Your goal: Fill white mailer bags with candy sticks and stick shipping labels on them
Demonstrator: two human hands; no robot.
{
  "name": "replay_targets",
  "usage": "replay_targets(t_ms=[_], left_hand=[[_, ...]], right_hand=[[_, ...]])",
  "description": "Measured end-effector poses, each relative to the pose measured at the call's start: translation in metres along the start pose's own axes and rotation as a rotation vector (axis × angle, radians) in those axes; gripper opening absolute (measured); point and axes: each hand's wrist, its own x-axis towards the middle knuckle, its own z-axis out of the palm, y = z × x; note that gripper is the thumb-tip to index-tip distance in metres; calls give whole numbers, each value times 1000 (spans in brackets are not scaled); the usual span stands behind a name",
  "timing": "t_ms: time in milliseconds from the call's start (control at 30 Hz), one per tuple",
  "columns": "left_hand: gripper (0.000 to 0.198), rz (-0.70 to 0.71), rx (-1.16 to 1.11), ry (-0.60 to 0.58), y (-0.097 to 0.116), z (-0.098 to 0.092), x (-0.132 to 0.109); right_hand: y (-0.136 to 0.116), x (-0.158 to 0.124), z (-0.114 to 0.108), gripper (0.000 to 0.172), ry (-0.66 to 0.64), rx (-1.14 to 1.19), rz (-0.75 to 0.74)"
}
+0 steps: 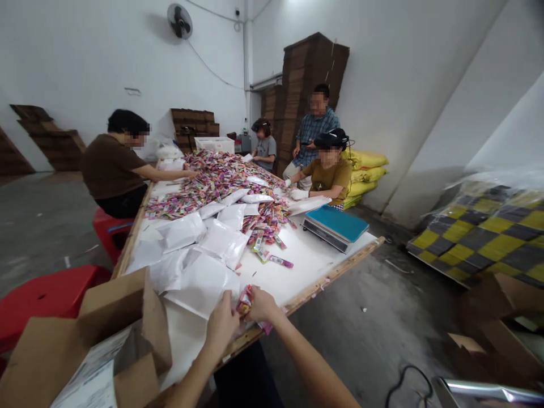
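Note:
Near the table's front edge, my left hand (pixel 222 323) and my right hand (pixel 262 306) are closed around a small bunch of colourful sachets (pixel 245 300), one hand on each side. Another pink sachet (pixel 266 327) shows under my right hand at the edge. Just beyond my left hand lies a white pouch (pixel 204 283), with several more white pouches (pixel 223 241) piled behind it. A few loose sachets (pixel 280 261) rest to the right of these pouches. Farther back spreads a large heap of similar sachets (pixel 221 170).
An open cardboard box (pixel 110 323) stands at the left, by red stools (pixel 46 294). A scale with a blue top (pixel 338 224) sits on the table's right side. Co-workers are at the table's far sides; one person (pixel 317 133) stands behind. A wrapped yellow-and-black stack (pixel 484 226) is at right.

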Motion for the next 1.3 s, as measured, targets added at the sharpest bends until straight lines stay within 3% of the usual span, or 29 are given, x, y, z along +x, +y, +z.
replay_targets(t_ms=[133,467,767,967,1067,1200,1300], left_hand=[[15,40,62,30,7,-5,4],[28,73,243,-9,11,-3,14],[13,25,43,-30,1,-29,33],[16,203,172,-3,20,-18,12],[19,226,65,20,23,-7,-3],[8,89,-141,58,13,8,-29],[25,-115,-290,102,-1,23,-48]], right_hand=[[0,-1,5,70,45,-21,-20],[-7,-3,3,69,30,-79,-21],[-12,-4,3,73,30,-121,9],[-38,-11,1,55,76,-319,26],[-36,-11,-6,43,45,-274,40],[-26,-13,-15,32,-2,-158,91],[-17,-9,-14,53,-46,-110,122]])
